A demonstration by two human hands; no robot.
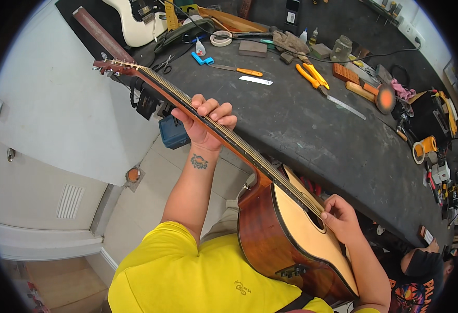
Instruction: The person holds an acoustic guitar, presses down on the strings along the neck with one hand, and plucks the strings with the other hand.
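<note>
An acoustic guitar (294,207) with a pale top and reddish-brown sides rests across my body, its headstock (115,68) pointing to the upper left. My left hand (206,121) is wrapped round the neck, thumb behind it and fingertips curled over the strings. Over the strings beside the soundhole (316,221), my right hand (340,219) has thumb and fingers drawn together. Whether anything is pinched there is hidden. Small controls (291,271) sit on the guitar's side.
A dark workbench (291,125) runs beyond the guitar. On it lie orange-handled pliers (312,76), a steel ruler (346,107), an orange-handled knife (249,72), scissors (164,64) and a tape roll (221,38). A white electric guitar (135,23) is at the far left. Another person (419,276) is lower right.
</note>
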